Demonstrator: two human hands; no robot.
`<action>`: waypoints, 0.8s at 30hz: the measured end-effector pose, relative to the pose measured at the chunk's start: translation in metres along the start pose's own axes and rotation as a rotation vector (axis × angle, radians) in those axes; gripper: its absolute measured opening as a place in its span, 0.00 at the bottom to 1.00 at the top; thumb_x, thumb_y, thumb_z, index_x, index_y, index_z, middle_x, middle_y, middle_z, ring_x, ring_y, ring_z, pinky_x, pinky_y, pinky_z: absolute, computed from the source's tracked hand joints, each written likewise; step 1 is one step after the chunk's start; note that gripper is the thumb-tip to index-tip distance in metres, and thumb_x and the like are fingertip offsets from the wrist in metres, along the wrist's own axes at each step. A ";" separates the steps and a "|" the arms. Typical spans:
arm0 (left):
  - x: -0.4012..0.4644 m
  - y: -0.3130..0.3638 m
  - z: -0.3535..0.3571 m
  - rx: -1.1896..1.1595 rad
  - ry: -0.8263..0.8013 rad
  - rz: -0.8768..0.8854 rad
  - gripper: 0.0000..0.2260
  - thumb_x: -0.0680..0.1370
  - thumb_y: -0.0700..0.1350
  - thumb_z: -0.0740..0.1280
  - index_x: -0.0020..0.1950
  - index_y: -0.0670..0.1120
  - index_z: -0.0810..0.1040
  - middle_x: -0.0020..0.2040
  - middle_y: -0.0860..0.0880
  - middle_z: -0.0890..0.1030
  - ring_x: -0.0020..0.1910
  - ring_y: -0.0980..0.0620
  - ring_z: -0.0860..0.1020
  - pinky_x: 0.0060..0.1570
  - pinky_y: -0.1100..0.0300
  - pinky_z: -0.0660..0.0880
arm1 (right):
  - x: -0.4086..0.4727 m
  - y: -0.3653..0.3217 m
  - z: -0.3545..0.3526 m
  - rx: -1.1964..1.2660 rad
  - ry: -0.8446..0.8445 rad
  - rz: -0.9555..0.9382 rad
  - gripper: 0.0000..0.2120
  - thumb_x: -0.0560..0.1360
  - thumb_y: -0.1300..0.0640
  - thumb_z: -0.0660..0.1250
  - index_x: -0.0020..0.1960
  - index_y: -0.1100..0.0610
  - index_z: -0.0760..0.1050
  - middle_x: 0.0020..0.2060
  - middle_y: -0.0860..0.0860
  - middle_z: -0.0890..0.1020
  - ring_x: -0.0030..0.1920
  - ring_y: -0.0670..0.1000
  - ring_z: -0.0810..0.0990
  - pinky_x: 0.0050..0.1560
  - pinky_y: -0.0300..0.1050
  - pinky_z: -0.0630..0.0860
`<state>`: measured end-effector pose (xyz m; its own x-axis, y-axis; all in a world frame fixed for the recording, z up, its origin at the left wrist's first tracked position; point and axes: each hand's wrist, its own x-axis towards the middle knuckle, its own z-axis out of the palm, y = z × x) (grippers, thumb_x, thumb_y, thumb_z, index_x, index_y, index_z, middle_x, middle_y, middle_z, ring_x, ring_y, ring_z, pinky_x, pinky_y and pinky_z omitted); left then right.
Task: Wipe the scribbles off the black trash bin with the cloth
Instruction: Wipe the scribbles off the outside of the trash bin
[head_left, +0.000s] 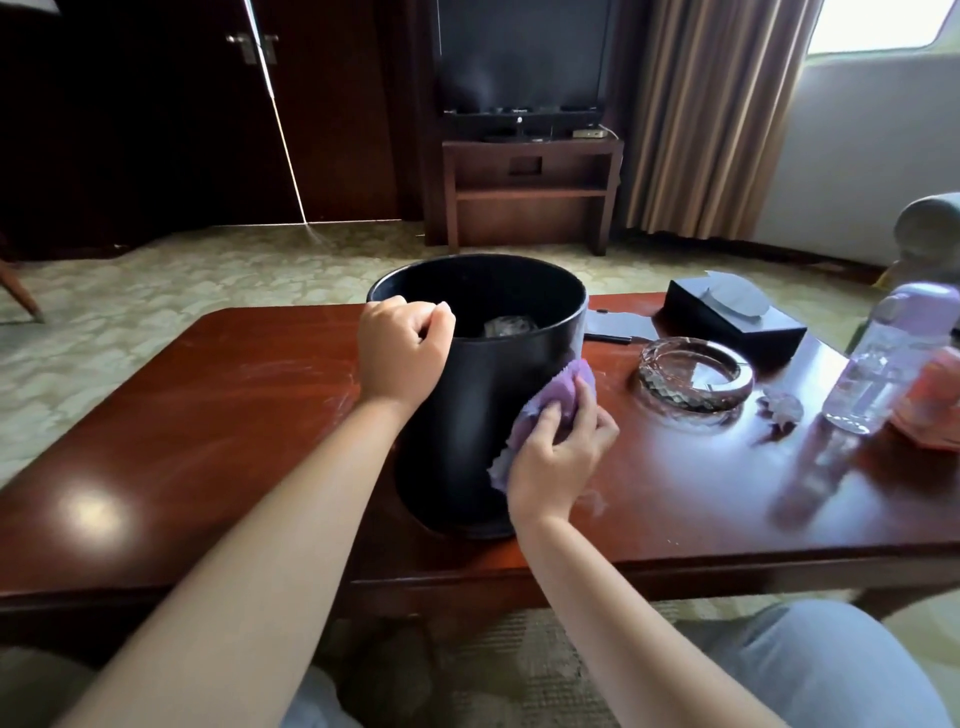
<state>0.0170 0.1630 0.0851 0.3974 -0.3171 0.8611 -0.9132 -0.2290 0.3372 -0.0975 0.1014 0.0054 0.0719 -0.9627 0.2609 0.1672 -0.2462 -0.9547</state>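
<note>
Black trash bin (467, 415) upright on tabletop (208, 415); left hand (402, 353) gripping its rim, right hand (558, 460) pressing purple cloth (540, 410) (bunched, fingers curled round it) against its side.

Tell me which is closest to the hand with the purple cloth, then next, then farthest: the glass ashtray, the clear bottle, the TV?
From the right hand, seen from the head camera:
1. Glass ashtray, just to its right on the table.
2. Clear bottle, farther right, near the table's edge.
3. TV, across the room on its stand.

Black trash bin (467, 415) upright on table; crumpled purple cloth (550, 405) against its side.
</note>
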 end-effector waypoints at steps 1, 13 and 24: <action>0.000 0.001 0.000 0.000 -0.001 -0.001 0.20 0.74 0.46 0.57 0.26 0.52 0.50 0.20 0.55 0.54 0.24 0.51 0.60 0.32 0.57 0.54 | 0.007 0.005 0.000 -0.015 0.010 -0.013 0.19 0.77 0.55 0.58 0.66 0.59 0.72 0.53 0.54 0.68 0.53 0.46 0.69 0.56 0.27 0.62; 0.005 0.015 -0.006 0.145 -0.031 0.034 0.19 0.76 0.47 0.55 0.25 0.51 0.54 0.21 0.56 0.57 0.25 0.50 0.62 0.35 0.59 0.59 | 0.040 0.026 -0.027 -0.241 -0.237 0.188 0.12 0.79 0.59 0.56 0.54 0.59 0.77 0.53 0.59 0.76 0.46 0.51 0.72 0.49 0.35 0.64; 0.010 0.099 0.034 0.422 -0.340 -0.083 0.21 0.82 0.50 0.52 0.41 0.42 0.80 0.42 0.44 0.82 0.44 0.43 0.78 0.41 0.57 0.59 | 0.012 0.083 -0.042 -0.440 -0.333 0.426 0.15 0.80 0.57 0.53 0.55 0.59 0.77 0.56 0.63 0.73 0.46 0.56 0.73 0.51 0.43 0.68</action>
<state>-0.0665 0.1052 0.1143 0.5373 -0.5461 0.6427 -0.7899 -0.5928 0.1567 -0.1238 0.0651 -0.0770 0.3523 -0.9171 -0.1866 -0.3517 0.0550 -0.9345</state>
